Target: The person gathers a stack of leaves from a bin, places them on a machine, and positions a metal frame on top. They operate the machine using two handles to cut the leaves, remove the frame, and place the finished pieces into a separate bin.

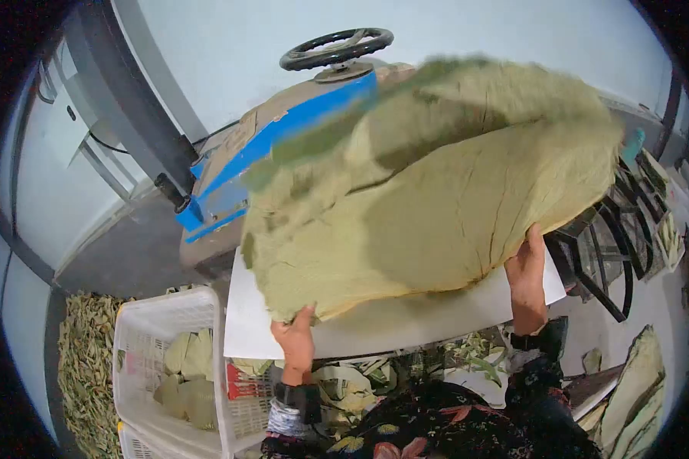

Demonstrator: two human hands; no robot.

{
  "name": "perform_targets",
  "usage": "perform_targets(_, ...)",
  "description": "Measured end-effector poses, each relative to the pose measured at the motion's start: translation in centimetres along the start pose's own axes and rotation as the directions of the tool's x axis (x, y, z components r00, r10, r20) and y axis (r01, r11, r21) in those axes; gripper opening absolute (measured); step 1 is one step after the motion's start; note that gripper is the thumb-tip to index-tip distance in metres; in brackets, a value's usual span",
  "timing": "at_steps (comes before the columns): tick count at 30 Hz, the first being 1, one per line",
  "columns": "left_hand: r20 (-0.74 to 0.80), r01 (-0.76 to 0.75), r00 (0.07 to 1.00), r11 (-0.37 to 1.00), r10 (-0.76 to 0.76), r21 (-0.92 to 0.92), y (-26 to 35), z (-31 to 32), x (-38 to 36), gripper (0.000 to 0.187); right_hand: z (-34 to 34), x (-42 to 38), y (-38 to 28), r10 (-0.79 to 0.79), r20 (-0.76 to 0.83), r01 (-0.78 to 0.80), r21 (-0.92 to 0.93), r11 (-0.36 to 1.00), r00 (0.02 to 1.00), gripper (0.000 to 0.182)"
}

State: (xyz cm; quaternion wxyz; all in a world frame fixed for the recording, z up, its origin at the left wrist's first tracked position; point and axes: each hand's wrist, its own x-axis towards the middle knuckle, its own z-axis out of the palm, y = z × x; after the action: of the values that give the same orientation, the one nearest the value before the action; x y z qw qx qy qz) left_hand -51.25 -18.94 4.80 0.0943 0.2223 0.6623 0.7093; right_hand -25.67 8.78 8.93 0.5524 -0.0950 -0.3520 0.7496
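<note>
Holding a big dried leaf (436, 183) lifted and spread above the white board (406, 321), left hand (295, 344) pinching its near edge, right hand (527, 271) gripping the far-right rim, likely to keep it flat. White basket (168, 367) just left; chair frame (597, 252) crowding right.

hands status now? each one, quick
Left hand: closed on the near edge of the big dried leaf.
Right hand: closed on the same leaf's right edge.
</note>
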Motion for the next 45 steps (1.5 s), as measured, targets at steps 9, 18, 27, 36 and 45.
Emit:
perform_targets(9, -0.103, 0.0, 0.995, 0.999, -0.005, -0.054, -0.6, 1.3, 0.0, 0.032, -5.0, 1.0, 3.2, -0.047, 0.272, 0.154, -0.39, 0.908, 0.961, 0.05)
perform_targets(18, -0.056, -0.056, 0.997, 0.998, 0.055, -0.013, -0.7, 0.7, 0.8, 0.041, -3.7, 0.2, 3.9, 0.043, 0.128, -0.034, -0.066, 0.997, 0.991, 0.059)
perform_targets(27, -0.115, -0.057, 0.992, 0.993, 0.046, -0.099, -3.0, -0.1, -0.2, 0.042, -6.4, 0.0, 5.3, 0.021, 0.178, -0.039, 0.096, 0.995, 0.984, 0.057)
perform_targets(36, -0.021, -0.048, 0.999, 0.996, 0.046, -0.07, -1.9, -1.6, 1.2, 0.047, -5.7, -0.3, 5.1, 0.026, 0.204, -0.032, 0.023, 0.999, 0.979, 0.05)
perform_targets(45, -0.01, 0.015, 1.0, 0.992, -0.017, -0.125, -2.9, -1.8, 1.5, 0.05, -5.2, 0.0, 5.7, 0.044, 0.197, -0.014, -0.149, 0.989, 0.979, 0.054)
